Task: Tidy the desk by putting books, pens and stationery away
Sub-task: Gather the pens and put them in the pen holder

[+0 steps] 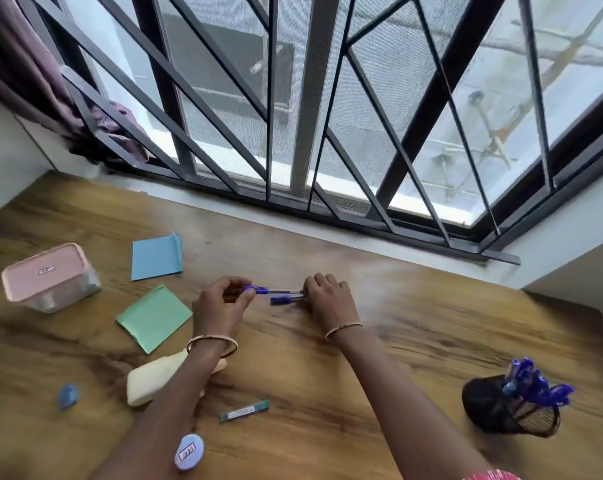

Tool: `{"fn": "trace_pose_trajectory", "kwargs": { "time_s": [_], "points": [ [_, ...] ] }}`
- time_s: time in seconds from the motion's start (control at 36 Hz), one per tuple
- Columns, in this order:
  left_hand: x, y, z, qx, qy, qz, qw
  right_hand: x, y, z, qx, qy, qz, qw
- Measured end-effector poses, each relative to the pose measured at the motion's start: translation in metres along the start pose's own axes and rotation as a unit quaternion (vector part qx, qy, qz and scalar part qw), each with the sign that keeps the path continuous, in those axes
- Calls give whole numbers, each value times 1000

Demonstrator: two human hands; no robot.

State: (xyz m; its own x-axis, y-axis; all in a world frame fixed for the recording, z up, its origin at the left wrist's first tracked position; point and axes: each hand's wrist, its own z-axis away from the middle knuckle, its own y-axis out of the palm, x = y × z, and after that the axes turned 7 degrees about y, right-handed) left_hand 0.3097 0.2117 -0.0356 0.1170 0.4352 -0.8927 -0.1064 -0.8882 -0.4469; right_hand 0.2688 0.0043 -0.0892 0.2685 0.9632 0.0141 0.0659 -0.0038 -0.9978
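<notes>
Two blue-capped pens lie in the middle of the wooden desk (362, 341). My left hand (220, 303) pinches the capped end of the upper pen (258, 290). My right hand (327, 296) grips the other ends of that pen and of the lower pen (282, 300). A black mesh pen holder (501, 407) lies tipped at the right, with several blue pens (535, 382) sticking out of it.
At the left stand a pink-lidded box (47, 275), a blue paper pad (156, 257) and a green pad (154, 317). A cream case (147, 382), a small green tube (244, 410), a blue clip (68, 394) and a round blue tag (188, 451) lie nearer me. A barred window runs along the far edge.
</notes>
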Motion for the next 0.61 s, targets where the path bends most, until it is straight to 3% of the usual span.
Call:
{"fn": "trace_pose_trajectory", "kwargs": {
  "time_s": [0.19,0.28,0.47,0.61],
  "points": [
    [-38,-3,17,-10,-14,212,977,-37,-12,53,58,82,-73,992],
    [-54,3,27,2,-7,267,964,-61,-22,84,65,131,-152,978],
    [-108,42,62,72,37,323,943,-105,-98,160,-125,185,-367,903],
    [-152,91,102,142,76,322,933,-154,-157,222,-259,259,-411,835]
  ]
}}
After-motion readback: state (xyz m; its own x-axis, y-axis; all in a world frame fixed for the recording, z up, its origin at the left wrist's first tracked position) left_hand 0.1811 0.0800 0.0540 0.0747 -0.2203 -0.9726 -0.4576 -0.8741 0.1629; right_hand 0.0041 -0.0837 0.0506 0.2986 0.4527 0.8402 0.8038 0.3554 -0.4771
